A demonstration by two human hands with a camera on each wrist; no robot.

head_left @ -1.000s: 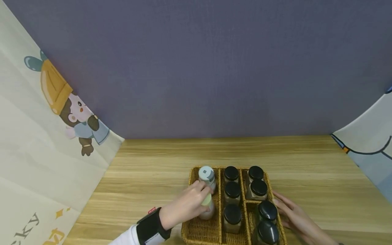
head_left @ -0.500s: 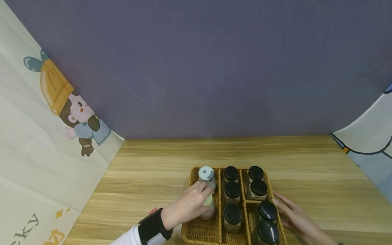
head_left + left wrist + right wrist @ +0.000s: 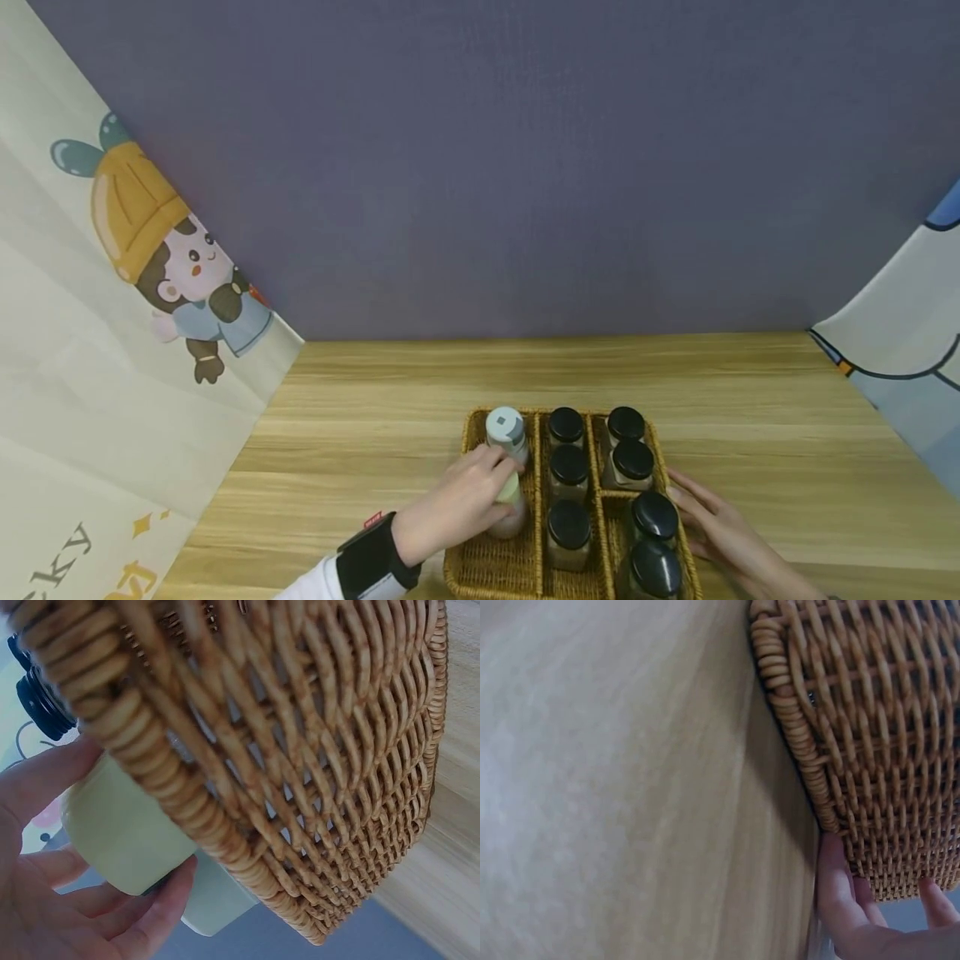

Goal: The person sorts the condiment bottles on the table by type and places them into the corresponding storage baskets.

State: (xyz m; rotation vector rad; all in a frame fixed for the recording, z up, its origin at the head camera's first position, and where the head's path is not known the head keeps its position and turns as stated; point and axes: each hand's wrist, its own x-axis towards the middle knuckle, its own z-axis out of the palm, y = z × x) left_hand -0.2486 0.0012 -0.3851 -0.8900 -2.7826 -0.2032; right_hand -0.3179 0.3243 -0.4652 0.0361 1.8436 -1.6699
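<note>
A wicker basket [image 3: 495,575] with dividers stands on the wooden table. My left hand [image 3: 453,508] reaches over its left rim and grips a spice bottle [image 3: 510,525] with a pale yellow-green cap. In the left wrist view the fingers [image 3: 161,907] and thumb close round that pale cap [image 3: 127,825]. Just behind it in the same compartment stands a bottle with a light grey-white cap [image 3: 506,426]. My right hand [image 3: 720,525] touches the basket's right outer side. In the right wrist view its fingers [image 3: 836,889] lie extended against the lower wicker wall [image 3: 885,772].
Black-lidded jars fill the other compartments: three in the middle row [image 3: 568,465], two at back right [image 3: 633,460], two at front right [image 3: 656,517]. Wooden table [image 3: 360,417] surrounds the basket. A grey-purple panel [image 3: 555,183] rises behind; a printed cloth [image 3: 90,400] hangs at left.
Both hands, the bottle and the basket hold their places. Only the head view has shifted very slightly.
</note>
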